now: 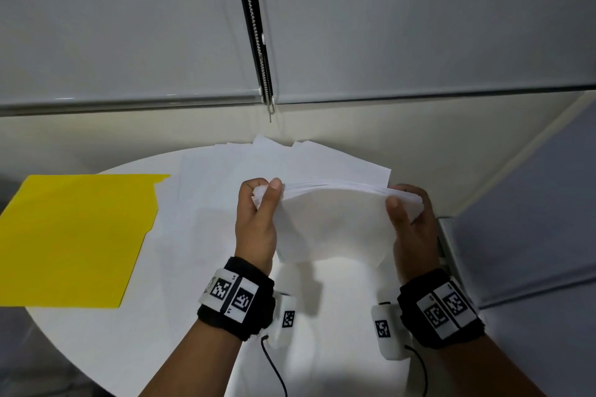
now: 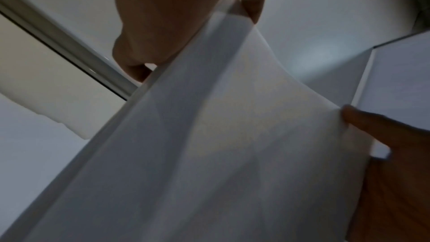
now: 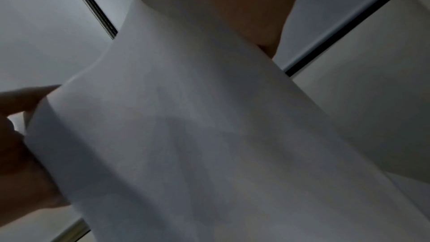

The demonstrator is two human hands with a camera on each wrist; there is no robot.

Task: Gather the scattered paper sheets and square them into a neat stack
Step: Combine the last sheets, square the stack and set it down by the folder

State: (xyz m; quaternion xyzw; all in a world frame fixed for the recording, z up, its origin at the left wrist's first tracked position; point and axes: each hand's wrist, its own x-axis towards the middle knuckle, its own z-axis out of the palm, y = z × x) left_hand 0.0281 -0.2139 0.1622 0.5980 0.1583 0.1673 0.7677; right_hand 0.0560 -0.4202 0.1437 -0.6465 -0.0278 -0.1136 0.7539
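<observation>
A thick bundle of white paper sheets stands upright above the round white table, bowed in the middle. My left hand grips its left edge, thumb in front and fingers behind. My right hand grips the right edge the same way. More loose white sheets lie flat and overlapping on the table behind the bundle. In the left wrist view the paper bundle fills the frame between my left hand and the right thumb. The right wrist view shows the bundle from below.
A yellow folder lies on the table's left side and overhangs its edge. Grey roller blinds with a bead chain hang behind the table. A grey partition stands close on the right.
</observation>
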